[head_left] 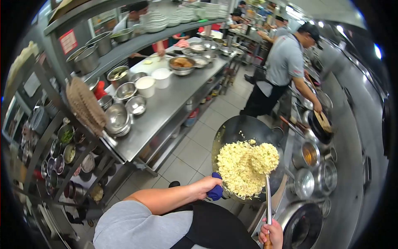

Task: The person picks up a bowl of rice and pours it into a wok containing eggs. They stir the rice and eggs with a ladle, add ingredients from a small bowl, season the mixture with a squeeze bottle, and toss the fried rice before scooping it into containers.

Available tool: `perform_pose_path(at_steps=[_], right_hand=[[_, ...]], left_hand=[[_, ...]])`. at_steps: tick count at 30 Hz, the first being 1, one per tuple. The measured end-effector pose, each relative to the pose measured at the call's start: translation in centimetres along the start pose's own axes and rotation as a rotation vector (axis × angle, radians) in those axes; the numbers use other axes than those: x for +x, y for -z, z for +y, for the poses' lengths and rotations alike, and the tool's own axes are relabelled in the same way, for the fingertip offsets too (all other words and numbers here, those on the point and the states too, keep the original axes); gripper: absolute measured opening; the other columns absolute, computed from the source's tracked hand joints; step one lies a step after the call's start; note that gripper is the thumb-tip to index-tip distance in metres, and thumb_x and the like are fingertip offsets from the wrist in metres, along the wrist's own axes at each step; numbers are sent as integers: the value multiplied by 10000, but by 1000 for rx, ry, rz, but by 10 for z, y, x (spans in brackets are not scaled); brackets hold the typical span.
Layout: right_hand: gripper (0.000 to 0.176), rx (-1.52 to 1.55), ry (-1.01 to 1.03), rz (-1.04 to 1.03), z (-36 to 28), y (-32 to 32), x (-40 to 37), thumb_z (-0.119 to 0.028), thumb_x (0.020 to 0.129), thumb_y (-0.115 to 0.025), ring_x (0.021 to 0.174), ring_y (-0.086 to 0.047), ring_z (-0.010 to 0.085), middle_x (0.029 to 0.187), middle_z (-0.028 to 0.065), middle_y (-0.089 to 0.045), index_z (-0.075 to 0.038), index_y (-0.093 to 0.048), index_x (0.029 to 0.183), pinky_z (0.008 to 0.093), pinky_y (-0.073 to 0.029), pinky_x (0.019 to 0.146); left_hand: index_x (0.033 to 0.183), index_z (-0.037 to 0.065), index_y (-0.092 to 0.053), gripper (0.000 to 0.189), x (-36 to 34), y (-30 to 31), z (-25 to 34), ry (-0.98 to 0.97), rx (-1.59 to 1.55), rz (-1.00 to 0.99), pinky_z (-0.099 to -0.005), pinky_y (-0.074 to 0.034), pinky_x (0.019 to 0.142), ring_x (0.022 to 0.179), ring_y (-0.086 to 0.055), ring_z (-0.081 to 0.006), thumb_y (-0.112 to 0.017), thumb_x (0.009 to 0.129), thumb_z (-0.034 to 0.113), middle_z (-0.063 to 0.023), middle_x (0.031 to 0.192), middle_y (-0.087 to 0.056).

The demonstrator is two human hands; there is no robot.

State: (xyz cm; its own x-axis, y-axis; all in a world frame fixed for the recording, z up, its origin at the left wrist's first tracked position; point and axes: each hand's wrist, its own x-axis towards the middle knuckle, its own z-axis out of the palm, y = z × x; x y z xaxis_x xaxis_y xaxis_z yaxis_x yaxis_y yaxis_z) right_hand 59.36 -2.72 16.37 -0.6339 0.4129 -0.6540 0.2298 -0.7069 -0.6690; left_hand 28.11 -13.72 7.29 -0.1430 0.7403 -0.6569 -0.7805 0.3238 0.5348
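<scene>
A large dark wok [232,128] is held up over the floor beside the stove line, with a big heap of yellow, crumbly food [240,166] in it. My left hand [204,186] is closed around a blue cloth [215,191] at the wok's near left edge. Lower right, my right hand [271,233] grips the wooden end of a long metal ladle [268,199]. The ladle's head is hidden under a mound of the yellow food at the right side of the wok.
A steel counter [166,103] on the left bears bowls and white tubs [145,86]. Ahead on the right, a co-worker [282,62] stands at the stoves. Pots [306,155] and an empty burner ring [302,228] line the right side. Plates [155,20] fill the shelf.
</scene>
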Motion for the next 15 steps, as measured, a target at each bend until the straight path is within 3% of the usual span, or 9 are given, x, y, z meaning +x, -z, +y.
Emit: perform_pose_path(at_steps=[5, 10, 15], right_hand=[[188, -1, -54, -136, -31, -116, 86, -45, 874, -432, 348, -404, 171, 573, 30, -399, -24, -468, 1057, 336, -349, 340], [189, 101, -95, -278, -59, -199, 161, -65, 877, -442, 354, -390, 135, 573, 15, -391, -12, -485, 1053, 309, -337, 334], [188, -27, -81, -294, -87, -270, 210, -54, 864, -449, 356, -387, 132, 576, 16, -393, 2, -489, 1039, 299, -327, 332]], left_hand=[[820, 18, -592, 131, -35, 108, 53, -101, -124, 68, -280, -469, 522, 603, -584, -163, -577, 693, 48, -71, 732, -592], [850, 14, -592, 166, -46, 179, 90, -205, -133, 129, -293, -470, 518, 601, -576, -166, -573, 691, 57, -72, 738, -587], [824, 26, -569, 126, -58, 219, 136, -210, -164, 168, -297, -474, 532, 612, -579, -177, -562, 701, 54, -72, 729, -577]])
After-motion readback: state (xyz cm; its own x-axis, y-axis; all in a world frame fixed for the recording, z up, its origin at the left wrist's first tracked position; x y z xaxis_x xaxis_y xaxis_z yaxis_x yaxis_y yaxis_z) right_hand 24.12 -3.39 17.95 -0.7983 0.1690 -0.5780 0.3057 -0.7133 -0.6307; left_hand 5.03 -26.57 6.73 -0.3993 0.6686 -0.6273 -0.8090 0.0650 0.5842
